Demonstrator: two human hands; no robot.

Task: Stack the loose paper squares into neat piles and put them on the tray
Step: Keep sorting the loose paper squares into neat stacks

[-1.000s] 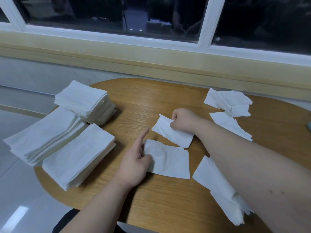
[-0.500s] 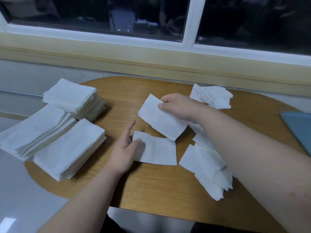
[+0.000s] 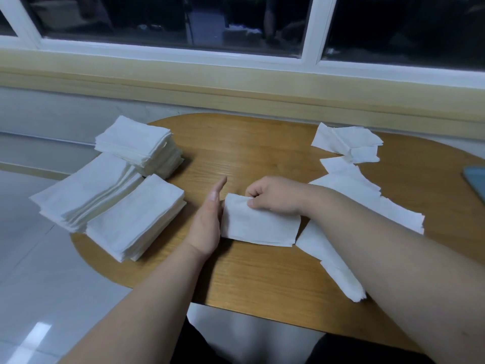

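Nearest: found loose paper squares lying rumpled beneath the right forearm on the table; judged likely to crease or be dragged off by any arm sweep.

Mid-table: saw left hand flat, fingers straight, set edge-on against the small pile; right hand curled, pinching the pile's far corner. Judged risk of thin sheets buckling or fanning out under uneven squeezing.

Left: noted three finished piles, the middle one overhanging the table rim; could tip if nudged.

Farther right: logged more loose squares.

Right edge: glimpsed blue-grey object, possibly the tray; could not tell.
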